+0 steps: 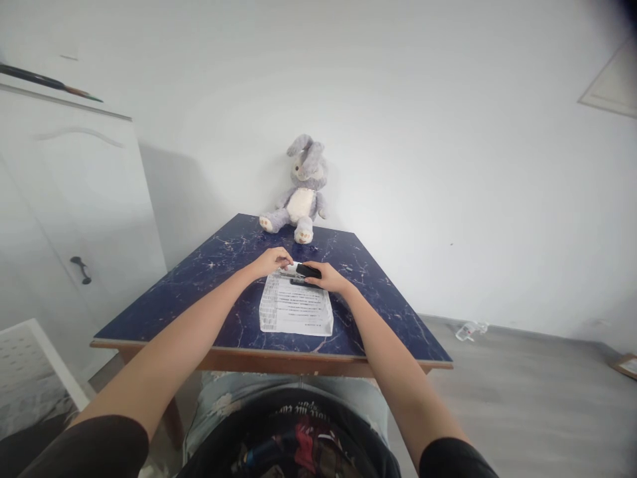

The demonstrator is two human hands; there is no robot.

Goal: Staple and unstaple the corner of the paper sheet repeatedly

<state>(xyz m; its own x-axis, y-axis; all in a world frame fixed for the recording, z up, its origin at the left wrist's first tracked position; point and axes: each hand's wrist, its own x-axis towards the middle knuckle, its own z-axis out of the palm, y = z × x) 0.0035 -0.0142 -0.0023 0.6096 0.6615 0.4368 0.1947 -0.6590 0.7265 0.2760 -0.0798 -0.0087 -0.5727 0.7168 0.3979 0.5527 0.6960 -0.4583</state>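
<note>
A black stapler point(309, 271) lies over the upper part of a printed sheet of paper point(297, 312), its top arm raised off its base. My right hand point(330, 277) is closed round the stapler from the right, thumb low and fingers on top. Just left of the stapler's front end, my left hand point(275, 261) is pinched at the paper's top edge. Whatever its fingertips hold is too small to make out. Lines of dark print cover the sheet, which lies flat near the table's front.
A grey plush rabbit point(302, 202) sits at the back of the dark blue marbled table point(199, 285), against the wall. At left stands a white cabinet point(84, 199). A clear plastic bottle point(468, 330) lies on the floor to the right.
</note>
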